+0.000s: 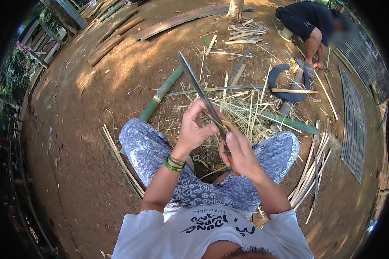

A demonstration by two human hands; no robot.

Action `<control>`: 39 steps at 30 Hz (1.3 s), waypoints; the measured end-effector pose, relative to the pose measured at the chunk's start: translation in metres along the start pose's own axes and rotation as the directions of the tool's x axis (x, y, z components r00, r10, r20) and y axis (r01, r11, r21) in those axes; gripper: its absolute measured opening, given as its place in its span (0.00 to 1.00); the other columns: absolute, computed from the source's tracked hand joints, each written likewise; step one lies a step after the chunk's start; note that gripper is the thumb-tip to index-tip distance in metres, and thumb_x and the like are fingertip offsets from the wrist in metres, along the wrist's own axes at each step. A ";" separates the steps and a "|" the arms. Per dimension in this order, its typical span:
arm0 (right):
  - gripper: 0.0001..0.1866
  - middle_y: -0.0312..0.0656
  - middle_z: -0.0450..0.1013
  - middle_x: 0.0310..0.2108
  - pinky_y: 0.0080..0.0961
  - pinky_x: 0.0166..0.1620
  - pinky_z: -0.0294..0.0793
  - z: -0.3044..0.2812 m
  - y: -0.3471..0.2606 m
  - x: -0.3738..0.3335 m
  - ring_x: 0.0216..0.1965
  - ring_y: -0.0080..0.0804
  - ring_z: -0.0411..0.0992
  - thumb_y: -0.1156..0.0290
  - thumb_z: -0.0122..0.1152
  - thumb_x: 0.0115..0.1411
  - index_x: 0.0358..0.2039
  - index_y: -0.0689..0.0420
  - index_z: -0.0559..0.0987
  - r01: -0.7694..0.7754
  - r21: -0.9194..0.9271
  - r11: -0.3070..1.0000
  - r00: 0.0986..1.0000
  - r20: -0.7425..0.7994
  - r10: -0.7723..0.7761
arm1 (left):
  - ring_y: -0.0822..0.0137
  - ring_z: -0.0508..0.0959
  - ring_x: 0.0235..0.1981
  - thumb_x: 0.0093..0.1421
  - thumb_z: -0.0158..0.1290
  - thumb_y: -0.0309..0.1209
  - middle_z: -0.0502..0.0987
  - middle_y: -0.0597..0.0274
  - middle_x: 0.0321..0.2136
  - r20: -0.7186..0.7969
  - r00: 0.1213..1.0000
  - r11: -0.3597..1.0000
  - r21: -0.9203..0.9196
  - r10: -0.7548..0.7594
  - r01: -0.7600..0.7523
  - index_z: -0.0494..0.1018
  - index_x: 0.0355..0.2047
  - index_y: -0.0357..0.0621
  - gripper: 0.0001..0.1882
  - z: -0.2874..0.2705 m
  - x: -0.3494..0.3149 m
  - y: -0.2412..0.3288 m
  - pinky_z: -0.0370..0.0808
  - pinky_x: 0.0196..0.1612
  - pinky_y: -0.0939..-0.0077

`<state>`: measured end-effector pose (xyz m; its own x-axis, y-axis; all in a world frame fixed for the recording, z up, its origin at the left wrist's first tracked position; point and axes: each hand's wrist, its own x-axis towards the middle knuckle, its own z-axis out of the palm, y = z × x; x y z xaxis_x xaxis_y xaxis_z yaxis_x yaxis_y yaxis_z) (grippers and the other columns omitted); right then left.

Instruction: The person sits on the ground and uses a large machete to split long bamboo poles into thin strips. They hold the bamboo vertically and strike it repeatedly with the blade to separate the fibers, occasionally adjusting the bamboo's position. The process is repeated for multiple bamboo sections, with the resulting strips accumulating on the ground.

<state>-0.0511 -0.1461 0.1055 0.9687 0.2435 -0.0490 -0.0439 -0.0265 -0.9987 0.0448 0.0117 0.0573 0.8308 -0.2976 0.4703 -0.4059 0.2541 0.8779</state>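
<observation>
A long machete (195,82) slants up and to the left in front of me, its dark blade crossing between my hands. My right hand (243,154) is closed round its lower end; the fingers hide the handle. Close against the blade, my left hand (193,129) pinches a short bamboo strip (226,123), whose pale end shows by my right fingertips. Much of that strip is hidden by fingers and blade. Beneath and beyond my hands, a heap of thin bamboo shavings (242,114) lies on the ground between my bent knees.
Green bamboo poles (162,93) lie ahead. Split strips (309,172) are bundled at my right, with more strips (121,162) at my left. A dark curved ring (275,77) rests near a crouching person (309,26). A slatted bamboo panel (352,125) lies far right.
</observation>
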 end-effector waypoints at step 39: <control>0.44 0.55 0.77 0.36 0.43 0.36 0.74 0.027 0.037 0.014 0.32 0.58 0.76 0.60 0.61 0.54 0.69 0.58 0.58 0.185 -0.265 0.946 0.982 0.011 -0.189 | 0.65 0.66 0.13 0.63 0.56 0.50 0.66 0.65 0.14 0.136 0.777 0.723 0.294 0.615 -0.625 0.73 0.28 0.37 0.24 0.046 -0.016 0.073 0.59 0.19 0.71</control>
<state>-0.0461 -0.1179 0.0671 0.9567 0.2549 0.1405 0.2028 -0.2373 -0.9500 -0.0155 -0.0078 0.1184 0.3435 -0.2001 0.9176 -0.9246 0.0992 0.3678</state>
